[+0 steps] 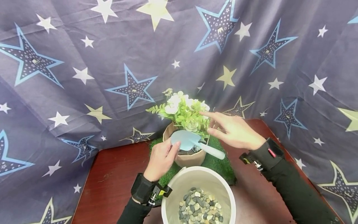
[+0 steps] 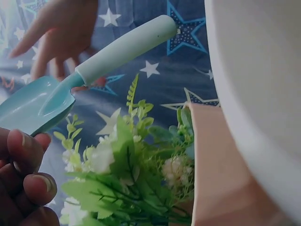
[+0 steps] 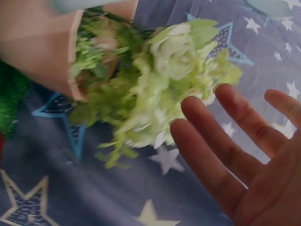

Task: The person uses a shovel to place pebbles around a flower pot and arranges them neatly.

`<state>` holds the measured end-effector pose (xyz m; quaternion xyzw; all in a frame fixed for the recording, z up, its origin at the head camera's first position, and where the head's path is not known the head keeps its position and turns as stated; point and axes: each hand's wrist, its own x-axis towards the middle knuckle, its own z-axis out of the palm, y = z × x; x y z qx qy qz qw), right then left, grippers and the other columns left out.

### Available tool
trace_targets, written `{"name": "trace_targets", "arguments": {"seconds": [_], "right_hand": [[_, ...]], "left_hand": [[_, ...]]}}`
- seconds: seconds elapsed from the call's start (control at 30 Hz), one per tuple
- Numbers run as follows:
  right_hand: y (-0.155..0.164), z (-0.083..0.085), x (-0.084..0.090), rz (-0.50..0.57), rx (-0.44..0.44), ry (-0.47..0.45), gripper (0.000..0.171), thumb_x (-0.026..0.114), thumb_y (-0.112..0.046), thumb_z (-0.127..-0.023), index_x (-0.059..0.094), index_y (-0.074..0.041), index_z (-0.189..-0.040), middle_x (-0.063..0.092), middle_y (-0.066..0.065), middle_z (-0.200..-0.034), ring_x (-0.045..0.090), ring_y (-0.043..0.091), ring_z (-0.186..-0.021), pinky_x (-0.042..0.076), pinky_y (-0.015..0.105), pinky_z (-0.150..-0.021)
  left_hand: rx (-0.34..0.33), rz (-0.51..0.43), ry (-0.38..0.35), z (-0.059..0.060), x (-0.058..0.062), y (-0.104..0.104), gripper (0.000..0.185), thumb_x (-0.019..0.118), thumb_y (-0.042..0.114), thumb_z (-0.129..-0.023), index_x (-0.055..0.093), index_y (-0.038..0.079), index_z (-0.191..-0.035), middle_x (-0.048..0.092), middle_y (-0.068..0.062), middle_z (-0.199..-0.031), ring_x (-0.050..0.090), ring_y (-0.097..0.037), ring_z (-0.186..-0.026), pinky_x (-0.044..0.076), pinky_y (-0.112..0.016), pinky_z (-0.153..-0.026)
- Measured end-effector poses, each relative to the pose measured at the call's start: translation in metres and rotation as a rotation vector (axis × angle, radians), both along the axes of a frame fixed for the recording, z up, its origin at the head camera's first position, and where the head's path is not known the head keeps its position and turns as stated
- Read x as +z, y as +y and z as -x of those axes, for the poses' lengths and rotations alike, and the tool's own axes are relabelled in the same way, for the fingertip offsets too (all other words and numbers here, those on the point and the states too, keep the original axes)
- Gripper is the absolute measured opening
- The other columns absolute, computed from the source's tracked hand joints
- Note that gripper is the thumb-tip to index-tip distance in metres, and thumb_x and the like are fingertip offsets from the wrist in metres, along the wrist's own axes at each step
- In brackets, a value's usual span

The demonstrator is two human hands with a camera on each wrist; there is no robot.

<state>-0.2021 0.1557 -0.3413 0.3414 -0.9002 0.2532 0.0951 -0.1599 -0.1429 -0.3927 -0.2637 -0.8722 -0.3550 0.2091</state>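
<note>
In the head view, reached in with the left hand (image 1: 161, 159) from seven o'clock, thumb and fingers pinching the blade of the garden trowel (image 1: 185, 140). Raised the right hand (image 1: 237, 129) at about two o'clock from the blade, fingers extended, parted and gripping nothing, index fingertip before the white-flowered plant (image 1: 186, 119); could not tell contact from this angle. Held the trowel aslant above the beige faceted flowerpot (image 1: 190, 160), handle toward four o'clock, blade toward ten. Showed a rounded, pale blue blade and a lighter, minty handle. Had the pot on a green turf mat (image 1: 223, 166), with a white bucket (image 1: 171, 200) of grey and tan pebbles (image 1: 199, 207) at six o'clock from the pot.

In the left wrist view, curled the left fingertips round the blade's edge at eight o'clock, handle slanting up toward one, with a small hole near the butt. Showed a smooth, glossy scoop. Spread the blurred right hand behind, at eleven o'clock.

In the right wrist view, fanned the right fingers in from four o'clock, tips close to the blurred blossoms. Caught only pale blue slivers of the trowel along the top, at eleven and one o'clock.
</note>
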Motion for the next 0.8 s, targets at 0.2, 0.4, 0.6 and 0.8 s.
{"name": "trace_targets", "arguments": {"seconds": [0.2,0.4,0.6,0.8], "right_hand": [[0.033,-0.004,-0.023,0.077,-0.023,-0.184,0.064,0.054,-0.043,-0.106,0.024,-0.041,-0.163,0.064,0.002,-0.135,0.064,0.019,-0.122,0.054,0.045,-0.096],[0.047,-0.006,-0.042,0.1,-0.032,-0.201,0.064,0.055,-0.037,-0.106,0.028,-0.031,-0.164,0.065,0.001,-0.131,0.066,0.021,-0.118,0.054,0.044,-0.095],[0.013,-0.009,-0.044,0.099,0.047,-0.239,0.061,0.063,-0.036,-0.102,0.042,-0.022,-0.157,0.069,-0.005,-0.121,0.069,0.013,-0.108,0.058,0.04,-0.091],[-0.024,-0.013,-0.049,-0.02,0.087,-0.163,0.051,0.062,-0.054,-0.098,0.056,-0.022,-0.137,0.066,-0.009,-0.097,0.057,0.005,-0.077,0.046,0.028,-0.07]], "left_hand": [[0.0,-0.064,-0.026,-0.001,0.006,-0.01,0.033,0.059,0.017,-0.104,0.054,0.019,-0.071,0.05,0.012,-0.059,0.04,0.001,-0.052,0.035,-0.022,-0.053],[0.006,-0.072,-0.037,-0.002,0.007,-0.014,0.03,0.059,0.018,-0.104,0.054,0.02,-0.074,0.049,0.013,-0.059,0.04,0.0,-0.051,0.034,-0.022,-0.053],[0.002,-0.079,-0.032,-0.001,0.005,-0.009,0.032,0.059,0.016,-0.103,0.055,0.019,-0.072,0.051,0.012,-0.058,0.039,0.001,-0.051,0.033,-0.021,-0.053],[-0.014,-0.087,-0.027,-0.001,0.002,0.001,0.031,0.059,0.016,-0.103,0.056,0.019,-0.072,0.053,0.011,-0.058,0.04,0.002,-0.052,0.034,-0.02,-0.054]]}}
